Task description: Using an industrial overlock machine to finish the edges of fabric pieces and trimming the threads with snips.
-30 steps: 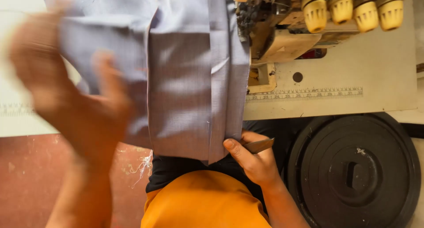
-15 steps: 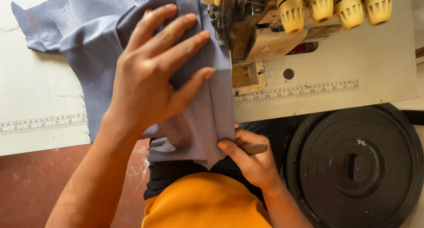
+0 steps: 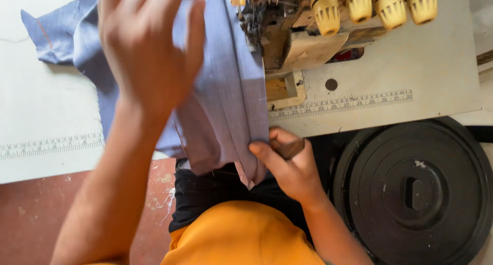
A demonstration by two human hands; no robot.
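A folded piece of blue-grey cloth (image 3: 226, 106) lies across the white sewing table (image 3: 46, 116) and hangs over its near edge. My left hand (image 3: 149, 44) hovers flat above the cloth's upper part, fingers spread, slightly blurred. My right hand (image 3: 287, 165) pinches the cloth's lower right edge at the table's front, and also holds a small dark tool against the palm. The sewing machine (image 3: 308, 34) stands just right of the cloth.
Several yellow knobs (image 3: 375, 6) top the machine. A printed ruler strip (image 3: 344, 103) runs along the table edge. A large black round disc (image 3: 416, 190) sits at lower right. My orange garment (image 3: 241, 239) fills the bottom; red floor shows at left.
My left hand swept from the left onto the cloth, then lifted up and away over its upper part. The cloth lies flatter along the machine. My right hand kept its pinch.
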